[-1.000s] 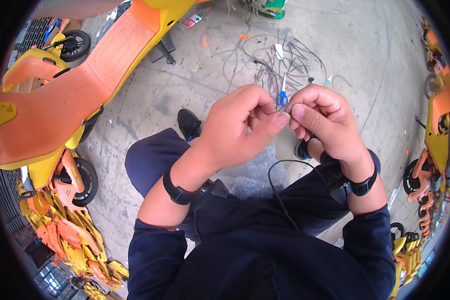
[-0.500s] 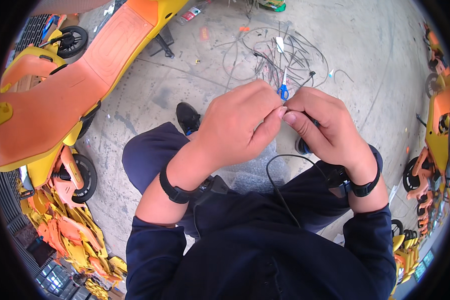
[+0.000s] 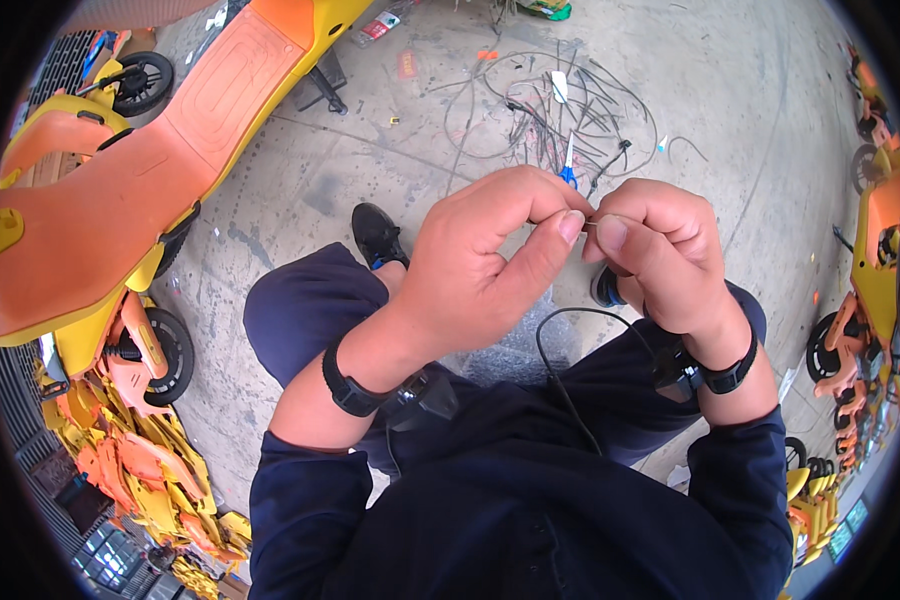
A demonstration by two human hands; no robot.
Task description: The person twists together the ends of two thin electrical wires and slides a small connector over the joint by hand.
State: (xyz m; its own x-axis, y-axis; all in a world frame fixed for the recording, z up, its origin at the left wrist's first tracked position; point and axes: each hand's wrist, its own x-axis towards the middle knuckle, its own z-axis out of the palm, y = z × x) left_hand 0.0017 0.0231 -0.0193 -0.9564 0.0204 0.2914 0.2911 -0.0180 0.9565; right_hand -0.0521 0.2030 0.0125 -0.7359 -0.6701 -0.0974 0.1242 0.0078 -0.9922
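My left hand (image 3: 495, 265) and my right hand (image 3: 660, 255) meet in front of me, each closed in a pinch. A short, thin wire (image 3: 589, 223) spans the small gap between the fingertips. Most of it is hidden by the fingers. Just beyond the hands, a dark cable (image 3: 602, 172) runs up to a black end piece in a loose heap of cut dark cables (image 3: 545, 115) on the floor. Blue-handled scissors (image 3: 569, 170) lie at the near edge of that heap, partly behind my left fingers.
An orange and yellow scooter body (image 3: 120, 210) fills the left side. Below it lies a pile of orange and yellow panels (image 3: 150, 470). More scooters (image 3: 875, 260) line the right. Clear bubble wrap (image 3: 525, 350) lies between my legs. A plastic bottle (image 3: 377, 28) is far left.
My fingertips have drawn slightly apart, so the thin wire shows between them. Both hands have shifted a little to the right.
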